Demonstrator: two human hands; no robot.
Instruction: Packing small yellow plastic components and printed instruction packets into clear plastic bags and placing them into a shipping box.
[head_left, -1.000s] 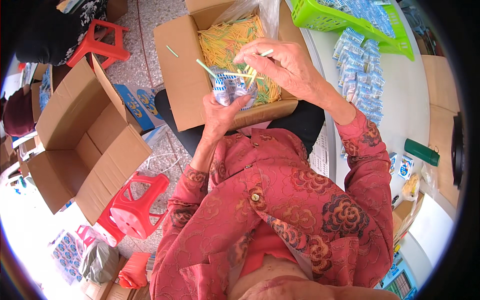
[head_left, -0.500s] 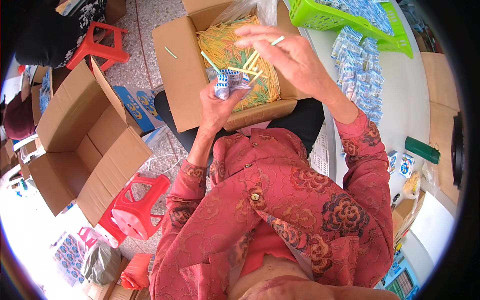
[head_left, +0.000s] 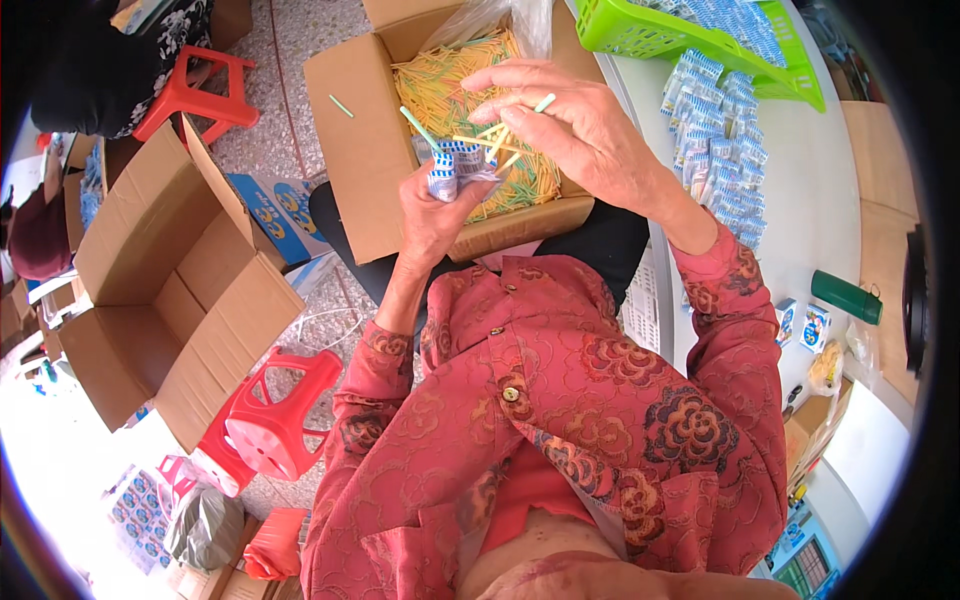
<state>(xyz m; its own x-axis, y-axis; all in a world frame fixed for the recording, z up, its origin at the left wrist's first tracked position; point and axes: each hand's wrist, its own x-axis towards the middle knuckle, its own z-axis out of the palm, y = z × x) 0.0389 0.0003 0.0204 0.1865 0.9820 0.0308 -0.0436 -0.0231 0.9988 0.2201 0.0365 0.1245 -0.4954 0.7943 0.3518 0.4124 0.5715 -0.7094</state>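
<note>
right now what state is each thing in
Left hand: closed on blue-and-white packaging
Right hand: fingers extended, green-ended stick showing between thumb and fingers, grip unclear
Stick box: open, holding many coloured sticks
Brown carton: open, flaps outward
Green basket: open-topped, holding packets

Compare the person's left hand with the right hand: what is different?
The left hand grips blue-and-white packaging; the right hand holds a pale stick. The left hand appears lower in the picture; the right hand appears higher. Both hands are bare.

Cdbd box [head_left: 222, 350] nr red stool [head_left: 262, 440], L, & grn cylinder [head_left: 845, 297], R
</note>
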